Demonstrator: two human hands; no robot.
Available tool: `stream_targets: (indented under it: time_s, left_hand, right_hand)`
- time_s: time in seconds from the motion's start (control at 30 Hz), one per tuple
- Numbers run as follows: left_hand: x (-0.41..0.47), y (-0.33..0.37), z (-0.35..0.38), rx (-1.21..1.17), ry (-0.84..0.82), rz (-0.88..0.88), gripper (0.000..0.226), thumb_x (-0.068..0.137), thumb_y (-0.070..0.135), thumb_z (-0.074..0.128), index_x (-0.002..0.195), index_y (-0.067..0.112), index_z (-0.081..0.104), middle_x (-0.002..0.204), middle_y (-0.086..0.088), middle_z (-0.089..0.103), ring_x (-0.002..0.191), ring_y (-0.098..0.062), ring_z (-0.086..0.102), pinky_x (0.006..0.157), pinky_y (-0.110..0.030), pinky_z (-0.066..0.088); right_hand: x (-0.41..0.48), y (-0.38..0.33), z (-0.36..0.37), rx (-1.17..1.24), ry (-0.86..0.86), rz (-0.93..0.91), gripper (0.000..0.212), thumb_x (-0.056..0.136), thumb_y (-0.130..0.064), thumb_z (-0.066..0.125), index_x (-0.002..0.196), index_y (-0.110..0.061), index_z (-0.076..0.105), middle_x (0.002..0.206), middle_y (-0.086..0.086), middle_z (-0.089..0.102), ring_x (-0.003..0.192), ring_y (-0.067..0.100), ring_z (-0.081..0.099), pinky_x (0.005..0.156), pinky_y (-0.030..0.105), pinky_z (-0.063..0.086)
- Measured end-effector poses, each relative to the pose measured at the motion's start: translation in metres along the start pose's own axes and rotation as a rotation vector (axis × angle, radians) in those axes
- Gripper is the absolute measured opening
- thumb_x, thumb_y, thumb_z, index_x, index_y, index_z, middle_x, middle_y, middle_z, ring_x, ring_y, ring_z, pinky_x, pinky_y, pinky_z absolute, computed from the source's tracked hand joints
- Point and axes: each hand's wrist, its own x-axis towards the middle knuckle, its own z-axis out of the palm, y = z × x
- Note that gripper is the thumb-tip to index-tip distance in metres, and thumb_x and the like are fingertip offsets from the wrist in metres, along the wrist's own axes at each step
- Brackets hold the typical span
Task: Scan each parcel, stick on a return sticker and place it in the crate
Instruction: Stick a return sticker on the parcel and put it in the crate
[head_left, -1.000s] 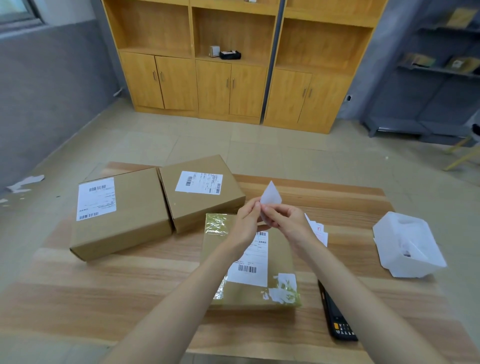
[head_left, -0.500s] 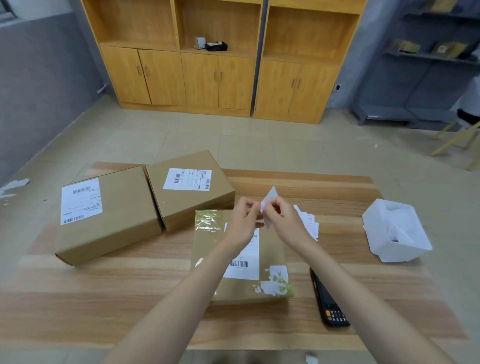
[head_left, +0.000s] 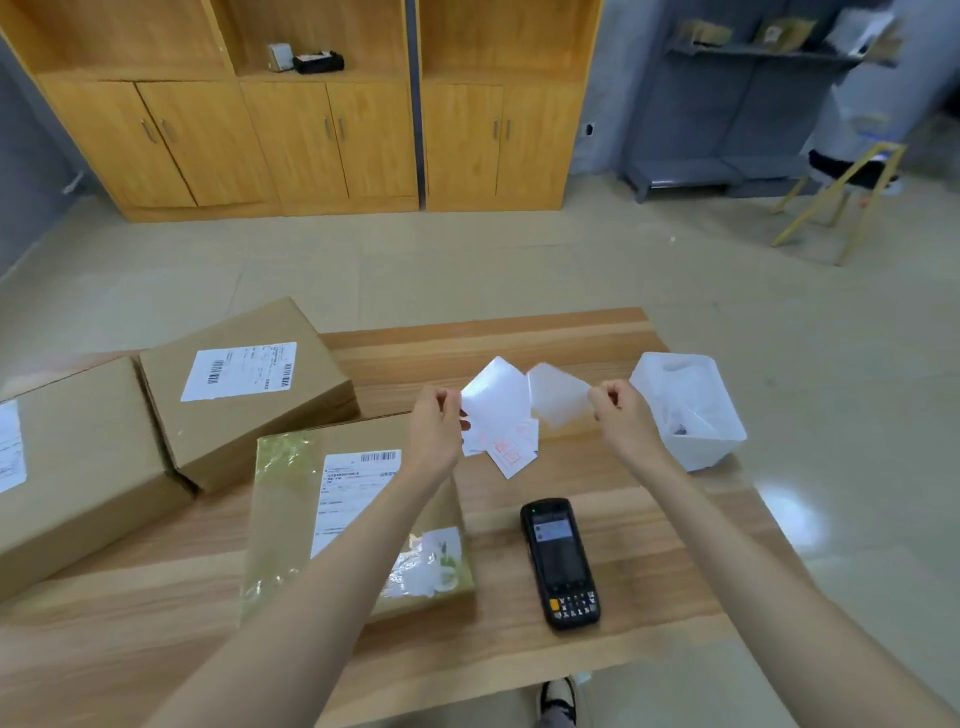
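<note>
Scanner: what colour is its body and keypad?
The scanner is black, with one orange key among dark ones; head view shows it.

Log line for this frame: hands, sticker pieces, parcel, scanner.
left hand pinches white sheet | right hand pinches translucent sheet | taped parcel on table | scanner beside parcel

On the worktop (head_left: 156, 649) the nearest parcel (head_left: 291, 519) lies left of centre. From it, a second parcel (head_left: 244, 405) sits at 11 o'clock and a third (head_left: 78, 467) at 9 o'clock. The scanner (head_left: 560, 561) lies at 3 o'clock, the sticker pile (head_left: 511, 454) at 1 o'clock and the crate (head_left: 696, 447) at 2 o'clock, by the right edge. Above the pile the left hand (head_left: 434, 431) pinches one sheet (head_left: 496, 400) and the right hand (head_left: 621, 421) pinches another sheet (head_left: 558, 400).
</note>
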Motion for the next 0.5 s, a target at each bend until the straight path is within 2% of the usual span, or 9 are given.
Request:
stream_targets:
  time_s: [0.13, 0.2, 0.27, 0.33, 0.4, 0.5]
  left_hand:
    - [0.013, 0.004, 0.060, 0.001, 0.005, -0.043, 0.019, 0.100, 0.020, 0.035, 0.087, 0.011, 0.046, 0.081, -0.002, 0.055, 0.068, -0.011, 0.057, 0.062, -0.031, 0.044]
    - [0.016, 0.006, 0.089, 0.006, -0.006, -0.060, 0.021, 0.100, 0.023, 0.036, 0.085, 0.014, 0.047, 0.081, 0.001, 0.056, 0.070, -0.011, 0.059, 0.064, -0.031, 0.045]
    - [0.018, 0.008, 0.116, -0.013, -0.014, -0.073, 0.022, 0.100, 0.023, 0.036, 0.082, 0.016, 0.047, 0.078, 0.002, 0.055, 0.070, -0.013, 0.059, 0.060, -0.027, 0.044]
    - [0.018, 0.010, 0.138, -0.026, -0.024, -0.097, 0.016, 0.100, 0.019, 0.037, 0.090, 0.013, 0.047, 0.080, 0.002, 0.052, 0.068, -0.012, 0.057, 0.057, -0.025, 0.043]
    - [0.017, 0.011, 0.154, -0.028, -0.047, -0.099, 0.012, 0.099, 0.013, 0.035, 0.100, 0.012, 0.047, 0.084, 0.003, 0.050, 0.069, -0.012, 0.056, 0.058, -0.024, 0.044]
    - [0.019, 0.015, 0.164, -0.002, -0.065, -0.098, 0.020, 0.097, 0.005, 0.033, 0.102, 0.016, 0.050, 0.090, 0.006, 0.051, 0.072, -0.013, 0.055, 0.062, -0.024, 0.046]
  right_hand:
    - [0.038, 0.046, -0.068, -0.074, 0.108, 0.038, 0.033, 0.091, -0.012, 0.042, 0.061, -0.015, 0.032, 0.060, -0.001, 0.036, 0.057, 0.013, 0.035, 0.049, 0.020, 0.023]
    - [0.057, 0.070, -0.097, -0.129, 0.145, 0.064, 0.037, 0.090, -0.009, 0.042, 0.057, -0.015, 0.027, 0.055, 0.000, 0.030, 0.055, 0.016, 0.032, 0.047, 0.024, 0.019]
    - [0.075, 0.091, -0.120, -0.161, 0.159, 0.124, 0.030, 0.089, -0.009, 0.044, 0.060, -0.012, 0.037, 0.059, 0.002, 0.037, 0.062, 0.020, 0.037, 0.048, 0.027, 0.024]
    - [0.090, 0.110, -0.134, -0.163, 0.124, 0.195, 0.016, 0.091, -0.013, 0.045, 0.078, -0.006, 0.051, 0.073, 0.006, 0.051, 0.072, 0.022, 0.045, 0.055, 0.029, 0.032]
    - [0.102, 0.126, -0.141, -0.179, 0.065, 0.227, 0.014, 0.090, -0.014, 0.048, 0.090, -0.004, 0.058, 0.083, 0.009, 0.057, 0.079, 0.023, 0.050, 0.065, 0.028, 0.034]
    - [0.114, 0.138, -0.141, -0.199, 0.012, 0.225, 0.017, 0.088, -0.012, 0.054, 0.092, -0.001, 0.066, 0.082, 0.008, 0.061, 0.079, 0.023, 0.054, 0.069, 0.026, 0.036]
